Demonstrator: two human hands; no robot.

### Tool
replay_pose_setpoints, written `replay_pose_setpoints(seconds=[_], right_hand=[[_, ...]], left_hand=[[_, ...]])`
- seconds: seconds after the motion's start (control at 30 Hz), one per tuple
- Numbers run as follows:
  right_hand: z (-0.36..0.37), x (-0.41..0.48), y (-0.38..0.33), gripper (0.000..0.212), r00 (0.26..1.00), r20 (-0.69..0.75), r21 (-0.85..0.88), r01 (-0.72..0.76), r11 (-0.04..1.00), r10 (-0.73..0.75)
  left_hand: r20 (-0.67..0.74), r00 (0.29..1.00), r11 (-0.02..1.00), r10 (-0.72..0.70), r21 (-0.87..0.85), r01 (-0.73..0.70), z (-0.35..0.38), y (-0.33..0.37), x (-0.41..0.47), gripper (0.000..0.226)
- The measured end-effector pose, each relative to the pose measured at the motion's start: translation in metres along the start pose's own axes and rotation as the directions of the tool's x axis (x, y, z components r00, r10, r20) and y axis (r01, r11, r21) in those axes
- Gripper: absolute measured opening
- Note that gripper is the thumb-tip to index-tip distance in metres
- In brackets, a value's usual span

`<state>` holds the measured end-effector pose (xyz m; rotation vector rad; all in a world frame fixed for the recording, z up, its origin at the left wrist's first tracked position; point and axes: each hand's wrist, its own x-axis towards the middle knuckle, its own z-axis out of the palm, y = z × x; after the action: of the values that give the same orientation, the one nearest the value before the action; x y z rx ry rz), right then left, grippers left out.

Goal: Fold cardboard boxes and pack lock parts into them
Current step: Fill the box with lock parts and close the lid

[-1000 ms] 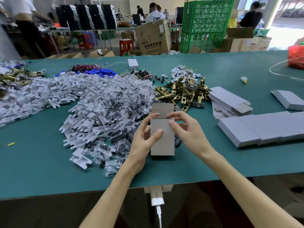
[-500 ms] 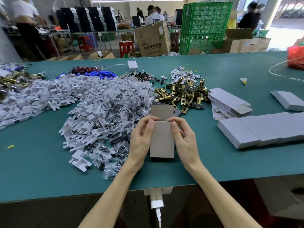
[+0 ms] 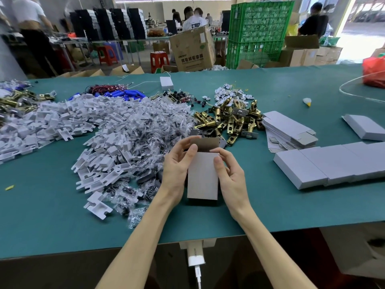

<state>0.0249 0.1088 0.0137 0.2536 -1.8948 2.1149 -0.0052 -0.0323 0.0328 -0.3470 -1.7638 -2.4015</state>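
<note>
A small grey cardboard box [image 3: 202,176] stands on its end on the green table [image 3: 41,215], its brown top flap up. My left hand [image 3: 177,167] grips its left side, fingers curled over the open top. My right hand [image 3: 230,176] grips the right side, thumb on the front face. Behind it lie brass latch parts [image 3: 229,119], a heap of small clear bags of screws [image 3: 145,130] and white plastic trays [image 3: 62,122]. Flat box blanks [image 3: 289,130] are stacked to the right.
Folded grey boxes [image 3: 333,163] lie in a row at the right, one more [image 3: 366,127] behind. Blue parts and red wires [image 3: 116,91] lie at the back. A red bag [image 3: 374,73] sits at the far right. People, crates and cartons stand beyond the table.
Both hands have slid along the box sides; my left fingers now curl over the open top, and the right thumb has moved down onto the front face. The flap stays up.
</note>
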Motion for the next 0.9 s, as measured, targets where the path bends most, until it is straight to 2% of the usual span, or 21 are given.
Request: replay_pose_setpoints(seconds=[0.13, 0.3, 0.4, 0.5, 0.57, 0.77, 0.9], right_hand=[[0.001, 0.000, 0.000, 0.025, 1.000, -0.018, 0.027, -0.009, 1.000, 0.010], [0.003, -0.003, -0.002, 0.023, 0.999, -0.023, 0.000, 0.038, 0.999, -0.038], [0.003, -0.005, -0.002, 0.024, 0.998, -0.041, -0.015, 0.053, 0.999, -0.053], [0.003, -0.005, -0.002, 0.038, 0.997, -0.078, 0.012, 0.029, 1.000, -0.028], [0.003, -0.005, -0.002, 0.041, 0.997, -0.054, 0.014, 0.047, 0.999, -0.046], [0.003, -0.004, 0.001, 0.027, 0.995, -0.030, -0.054, 0.094, 0.994, -0.096], [0.003, -0.005, -0.001, 0.028, 0.994, -0.031, -0.054, 0.098, 0.994, -0.100]], left_hand=[[-0.006, 1.000, 0.998, -0.028, 0.057, 0.028, -0.002, 0.002, -0.004, 0.019], [-0.029, 0.998, 0.998, -0.055, 0.037, 0.056, 0.004, 0.004, -0.014, 0.044], [-0.092, 0.996, 0.995, -0.011, 0.093, 0.020, 0.009, 0.004, -0.015, 0.029], [-0.102, 0.994, 0.983, 0.047, 0.182, -0.028, 0.008, 0.007, -0.013, 0.018], [-0.086, 0.994, 0.970, 0.074, 0.237, -0.052, 0.007, 0.009, -0.013, 0.018], [-0.029, 0.992, 0.916, 0.125, 0.388, -0.104, 0.005, 0.015, -0.015, 0.028], [0.000, 0.991, 0.903, 0.133, 0.411, -0.122, 0.002, 0.014, -0.018, 0.029]])
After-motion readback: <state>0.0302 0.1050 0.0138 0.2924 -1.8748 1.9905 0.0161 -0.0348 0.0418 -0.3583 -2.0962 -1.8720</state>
